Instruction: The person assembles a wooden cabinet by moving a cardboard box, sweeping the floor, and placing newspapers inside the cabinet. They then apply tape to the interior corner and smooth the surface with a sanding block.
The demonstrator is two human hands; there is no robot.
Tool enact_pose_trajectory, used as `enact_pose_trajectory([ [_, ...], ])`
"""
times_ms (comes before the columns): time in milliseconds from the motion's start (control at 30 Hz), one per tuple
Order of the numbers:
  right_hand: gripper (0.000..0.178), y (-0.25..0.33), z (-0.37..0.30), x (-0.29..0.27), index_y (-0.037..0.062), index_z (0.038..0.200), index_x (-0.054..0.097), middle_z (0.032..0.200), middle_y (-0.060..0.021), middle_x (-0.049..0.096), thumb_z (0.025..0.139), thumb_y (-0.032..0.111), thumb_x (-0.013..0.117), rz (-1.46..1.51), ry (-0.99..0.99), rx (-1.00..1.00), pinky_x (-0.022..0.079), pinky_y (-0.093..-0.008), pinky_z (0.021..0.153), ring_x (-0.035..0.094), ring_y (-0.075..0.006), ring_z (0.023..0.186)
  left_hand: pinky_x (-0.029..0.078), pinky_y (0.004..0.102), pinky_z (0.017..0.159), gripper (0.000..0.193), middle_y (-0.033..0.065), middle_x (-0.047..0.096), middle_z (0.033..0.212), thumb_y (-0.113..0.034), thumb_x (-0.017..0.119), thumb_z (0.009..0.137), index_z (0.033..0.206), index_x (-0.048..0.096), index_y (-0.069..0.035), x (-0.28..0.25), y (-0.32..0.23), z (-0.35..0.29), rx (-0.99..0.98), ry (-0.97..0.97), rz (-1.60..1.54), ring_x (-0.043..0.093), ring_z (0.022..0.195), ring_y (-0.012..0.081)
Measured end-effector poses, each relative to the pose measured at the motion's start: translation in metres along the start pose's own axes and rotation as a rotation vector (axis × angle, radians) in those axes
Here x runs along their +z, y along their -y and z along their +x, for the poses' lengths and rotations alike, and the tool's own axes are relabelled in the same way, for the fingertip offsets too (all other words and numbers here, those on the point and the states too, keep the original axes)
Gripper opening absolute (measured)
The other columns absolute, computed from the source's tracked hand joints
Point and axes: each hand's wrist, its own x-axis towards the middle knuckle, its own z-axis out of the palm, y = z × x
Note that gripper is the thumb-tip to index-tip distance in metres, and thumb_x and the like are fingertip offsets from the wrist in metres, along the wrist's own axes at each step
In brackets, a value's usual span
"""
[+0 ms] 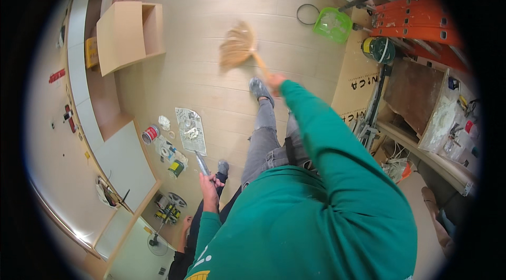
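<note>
A straw broom (pixel 237 48) has its wooden handle in the closed fingers of my right hand (pixel 275 84), at arm's length ahead. Its bristles, blurred, are down at the light plank floor (pixel 211 95), just beyond my grey shoe. Lower and to the left, my left hand (pixel 210 188) is closed round a slim grey tube-like thing (pixel 202 163) whose exact kind I cannot make out. Past its tip lies a printed paper sheet (pixel 188 119) with crumpled white bits on it. Farther right, a bright green dustpan (pixel 333 23) rests on the floor.
Paint cans (pixel 151 134) and plastic scraps lie left of the paper. An open wooden box (pixel 122 35) and cabinets line the left. Another person's arm (pixel 184 232) is close by at lower left. Orange ladder-like rails (pixel 411 19), a bucket (pixel 378 49) and a cluttered bench occupy the right.
</note>
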Motion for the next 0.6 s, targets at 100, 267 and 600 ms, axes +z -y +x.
enact_pose_trajectory([
  [100,0.032,-0.095,-0.025,-0.086,0.0038,0.12,0.07,0.082,-0.0167,0.07,0.094,0.019,0.06,-0.208,-0.113,-0.007,0.062,-0.0445,0.058,0.073,-0.0296,0.066,0.057,0.035,0.053,0.023,0.0041,0.048,0.077,-0.017,0.048,0.095,0.115,0.046,-0.006,-0.012,0.024,-0.013,-0.061,-0.029,-0.033,0.052,0.055,0.0151],
  [267,0.047,-0.151,-0.179,-0.233,0.018,0.138,0.063,0.106,-0.0213,0.073,0.091,0.013,0.061,-0.88,-0.374,0.009,0.059,-0.0509,0.081,0.073,-0.0398,0.091,0.059,0.0383,0.05,0.011,0.0043,0.049,0.074,-0.019,0.046,0.098,0.101,0.046,-0.009,-0.022,0.112,0.001,-0.195,0.032,0.023,0.055,0.054,0.0163],
  [600,0.057,-0.138,-0.417,-0.198,0.0117,0.141,0.061,0.101,-0.026,0.072,0.084,0.01,0.064,-0.907,-0.43,-0.067,0.055,-0.0537,0.087,0.069,-0.046,0.094,0.055,0.0368,0.05,0.015,0.0041,0.049,0.076,-0.023,0.046,0.1,0.101,0.046,-0.008,0.001,0.125,0.036,-0.136,0.1,-0.135,0.052,0.055,0.0164],
])
